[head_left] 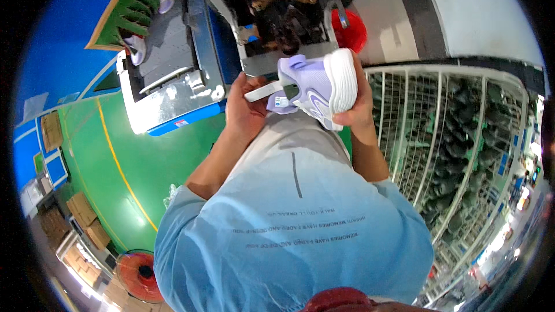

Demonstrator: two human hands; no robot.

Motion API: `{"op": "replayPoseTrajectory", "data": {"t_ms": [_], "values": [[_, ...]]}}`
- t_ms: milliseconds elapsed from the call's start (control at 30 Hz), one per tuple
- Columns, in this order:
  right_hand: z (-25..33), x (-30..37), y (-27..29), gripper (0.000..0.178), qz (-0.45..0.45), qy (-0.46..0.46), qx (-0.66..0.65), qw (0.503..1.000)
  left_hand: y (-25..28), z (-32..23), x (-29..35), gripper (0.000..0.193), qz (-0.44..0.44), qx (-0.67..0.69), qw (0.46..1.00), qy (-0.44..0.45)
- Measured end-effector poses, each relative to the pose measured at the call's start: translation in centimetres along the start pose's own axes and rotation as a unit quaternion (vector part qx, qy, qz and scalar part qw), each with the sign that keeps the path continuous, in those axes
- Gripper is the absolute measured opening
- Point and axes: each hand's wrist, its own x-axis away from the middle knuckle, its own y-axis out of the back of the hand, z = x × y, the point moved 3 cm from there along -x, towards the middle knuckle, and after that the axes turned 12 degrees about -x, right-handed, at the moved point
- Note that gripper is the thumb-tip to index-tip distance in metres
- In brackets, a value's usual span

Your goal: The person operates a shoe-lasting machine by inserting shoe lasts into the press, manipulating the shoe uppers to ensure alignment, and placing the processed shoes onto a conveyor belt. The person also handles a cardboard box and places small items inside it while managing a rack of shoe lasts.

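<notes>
A lavender sneaker (309,78) with a thick white sole is held on its side in front of my body. My right hand (361,101) grips it by the sole at the right end, thumb below and the other fingers behind. My left hand (244,107) is closed around a flat white strip (263,91), perhaps a shoehorn, whose far end meets the shoe's opening. A small white label shows on the lavender tongue or collar. Something dark is visible inside the opening, but I cannot make out what.
Straight ahead stands a machine (266,60) with a dark cavity, and a red bucket (351,33) beside it. A conveyor (167,52) with green flaps and shoes is at left. A white wire rack (425,121) of dark shoe-last-like shapes stands at right. A red fan (139,275) is lower left.
</notes>
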Motion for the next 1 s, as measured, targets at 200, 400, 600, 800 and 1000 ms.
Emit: {"op": "replayPoseTrajectory", "data": {"t_ms": [200, 400, 600, 800, 1000], "values": [[-1.1, -1.9, -2.5, 0.124, 0.039, 0.06, 0.097, 0.993, -2.4, 1.3, 0.1, 0.103, 0.255, 0.06, 0.965, 0.026], [-4.6, -4.6, -7.6, 0.106, 0.303, 0.101, 0.457, 0.83, 1.6, -1.4, -1.9, 0.056, 0.282, 0.25, 0.922, 0.091], [-8.1, -4.6, -7.3, 0.114, 0.222, -0.09, 0.308, 0.921, 9.6, -2.6, 0.9, 0.046, -0.04, -0.255, 0.964, 0.069], [-5.2, -10.0, -5.0, 0.113, 0.211, -0.097, 0.342, 0.911, 6.6, -7.9, 1.4, 0.029, -0.116, -0.424, 0.868, -0.231], [-6.3, -10.2, -6.5, 0.105, 0.192, -0.193, 0.257, 0.927, 6.4, -7.5, -1.9, 0.061, 0.008, -0.207, 0.977, -0.047]]}}
